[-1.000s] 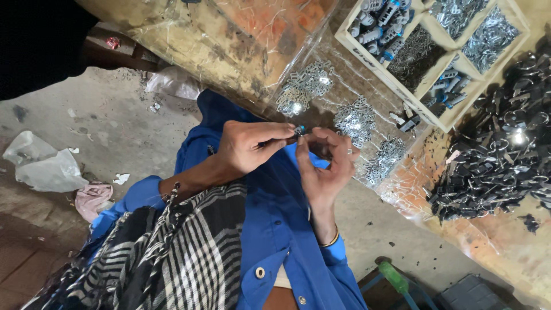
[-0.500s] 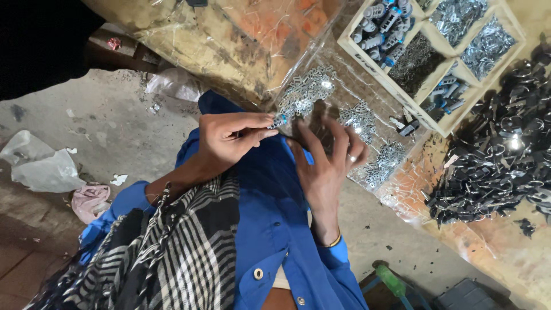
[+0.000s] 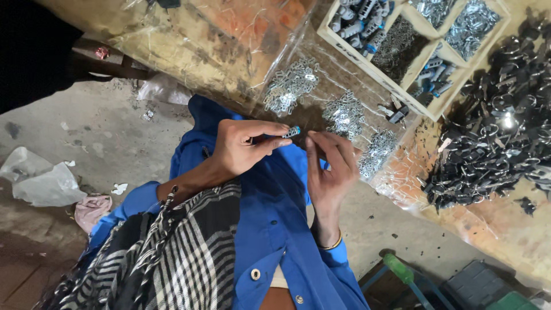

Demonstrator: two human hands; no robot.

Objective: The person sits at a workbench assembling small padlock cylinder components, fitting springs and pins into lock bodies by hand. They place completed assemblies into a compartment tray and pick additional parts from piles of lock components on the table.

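Note:
My left hand (image 3: pixel 244 146) pinches a small cylindrical part with a blue end (image 3: pixel 291 132) between thumb and forefinger, just in front of the bench edge. My right hand (image 3: pixel 330 166), with a gold bangle at the wrist, is raised beside it, its fingertips a short way from the part. Those fingers lie close together and the thumb is hidden, so I cannot see whether they hold anything. Small heaps of silver metal pieces (image 3: pixel 344 112) lie on clear plastic sheeting just beyond both hands.
A wooden compartment tray (image 3: pixel 367 54) holds blue-grey parts and metal bits. A big pile of black ringed parts (image 3: pixel 499 132) lies to the right. On the floor are a crumpled plastic bag (image 3: pixel 40 181), a pink cloth (image 3: pixel 92 209) and a green-handled tool (image 3: pixel 399 268).
My right hand reached out over the silver heaps half a second ago and has come back beside the left hand. The left hand still holds the small part.

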